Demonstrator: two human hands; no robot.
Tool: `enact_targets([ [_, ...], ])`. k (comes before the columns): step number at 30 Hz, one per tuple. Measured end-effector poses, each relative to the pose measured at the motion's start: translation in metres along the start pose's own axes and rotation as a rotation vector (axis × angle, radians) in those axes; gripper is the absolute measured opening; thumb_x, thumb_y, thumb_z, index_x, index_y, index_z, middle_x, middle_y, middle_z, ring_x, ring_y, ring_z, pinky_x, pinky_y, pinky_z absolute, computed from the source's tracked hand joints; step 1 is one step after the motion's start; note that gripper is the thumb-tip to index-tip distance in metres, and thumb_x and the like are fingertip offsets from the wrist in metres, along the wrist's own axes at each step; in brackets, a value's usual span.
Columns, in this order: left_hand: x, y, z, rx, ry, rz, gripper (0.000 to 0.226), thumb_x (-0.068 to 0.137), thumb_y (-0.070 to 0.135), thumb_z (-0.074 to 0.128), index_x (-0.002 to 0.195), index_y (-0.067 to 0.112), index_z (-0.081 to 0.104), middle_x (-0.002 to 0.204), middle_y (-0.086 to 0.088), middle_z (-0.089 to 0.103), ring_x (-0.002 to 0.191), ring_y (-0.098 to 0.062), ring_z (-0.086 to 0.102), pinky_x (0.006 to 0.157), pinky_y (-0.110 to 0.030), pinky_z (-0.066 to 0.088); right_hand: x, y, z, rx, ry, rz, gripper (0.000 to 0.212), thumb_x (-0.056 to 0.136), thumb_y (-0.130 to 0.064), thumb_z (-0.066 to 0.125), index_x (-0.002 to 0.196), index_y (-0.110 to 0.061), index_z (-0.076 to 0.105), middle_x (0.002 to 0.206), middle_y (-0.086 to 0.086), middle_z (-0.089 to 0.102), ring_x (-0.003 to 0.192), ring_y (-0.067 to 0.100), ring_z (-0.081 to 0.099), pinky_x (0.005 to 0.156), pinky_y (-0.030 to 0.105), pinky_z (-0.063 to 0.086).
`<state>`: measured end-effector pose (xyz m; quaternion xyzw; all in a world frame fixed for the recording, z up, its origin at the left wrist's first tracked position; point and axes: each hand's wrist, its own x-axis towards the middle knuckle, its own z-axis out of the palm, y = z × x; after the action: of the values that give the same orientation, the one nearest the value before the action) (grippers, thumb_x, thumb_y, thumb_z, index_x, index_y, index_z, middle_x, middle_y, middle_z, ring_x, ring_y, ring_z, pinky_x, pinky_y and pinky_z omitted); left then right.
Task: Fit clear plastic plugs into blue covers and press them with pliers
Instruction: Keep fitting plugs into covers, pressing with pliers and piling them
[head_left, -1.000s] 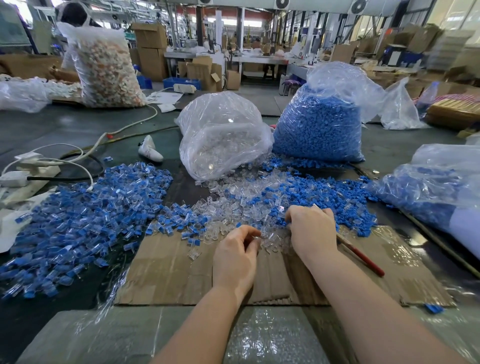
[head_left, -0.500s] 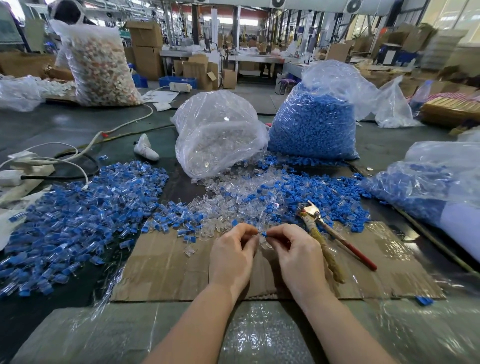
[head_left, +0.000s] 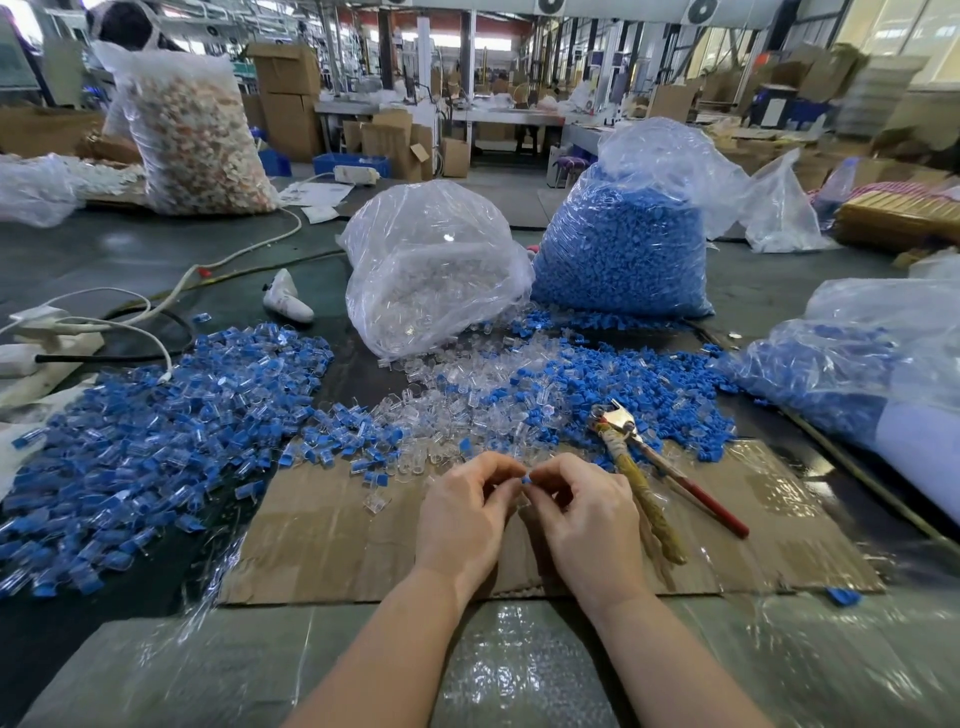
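Note:
My left hand (head_left: 465, 512) and my right hand (head_left: 584, 512) meet over the cardboard sheet (head_left: 322, 540), fingertips together. Between them sits a small blue cover (head_left: 526, 481), pinched by my right hand's fingers; a clear plug seems to be held by my left fingers, mostly hidden. The pliers (head_left: 641, 467), with one tape-wrapped handle and one red one, lie on the cardboard just right of my right hand. Loose clear plugs (head_left: 467, 400) and loose blue covers (head_left: 623, 384) are heaped beyond my hands. A large pile of assembled blue-and-clear pieces (head_left: 145, 441) spreads to the left.
A bag of clear plugs (head_left: 431, 270) and a bag of blue covers (head_left: 623, 244) stand behind the heaps. Another bag of blue parts (head_left: 852, 374) lies at the right. White cables and a power strip (head_left: 47, 332) are at the left. Bubble wrap (head_left: 519, 670) covers the near edge.
My right hand has let the pliers lie on the cardboard and drawn back from the blue heap with a cover. Both hands have come together over the cardboard.

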<state>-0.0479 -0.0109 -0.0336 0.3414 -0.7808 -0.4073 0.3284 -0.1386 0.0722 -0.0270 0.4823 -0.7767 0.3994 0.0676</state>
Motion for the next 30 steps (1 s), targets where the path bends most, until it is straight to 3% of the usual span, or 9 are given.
enact_targets([
  [7,-0.0005,0.0001,-0.0007,0.007,-0.018,0.005,0.018,0.089,0.016,0.06,0.089,0.034,0.064,0.082,0.017,0.066,0.079,0.005,0.059,0.071,-0.009,0.045,-0.0016,0.0,0.0005,0.063,0.017,-0.016,0.002,0.082,-0.017,0.07,0.084,-0.017,0.068,0.079,-0.006,0.068,0.075,0.018,0.059,0.074,0.036,0.047],
  [16,-0.0008,0.002,-0.0023,-0.075,-0.011,-0.013,0.026,0.09,0.014,0.058,0.083,0.039,0.06,0.079,0.017,0.066,0.077,0.008,0.058,0.067,-0.004,0.043,-0.0008,-0.0004,0.0006,0.096,-0.01,-0.064,0.018,0.08,-0.008,0.07,0.097,-0.014,0.07,0.09,-0.003,0.066,0.088,0.018,0.06,0.08,0.04,0.05],
  [30,-0.0001,-0.0005,-0.0018,-0.081,-0.002,-0.017,0.02,0.087,0.015,0.063,0.082,0.035,0.063,0.076,0.014,0.067,0.074,0.003,0.061,0.073,-0.018,0.051,-0.0008,-0.0002,0.0001,0.088,0.001,-0.093,0.016,0.079,-0.008,0.072,0.094,-0.013,0.072,0.085,-0.004,0.064,0.083,0.016,0.059,0.075,0.039,0.051],
])
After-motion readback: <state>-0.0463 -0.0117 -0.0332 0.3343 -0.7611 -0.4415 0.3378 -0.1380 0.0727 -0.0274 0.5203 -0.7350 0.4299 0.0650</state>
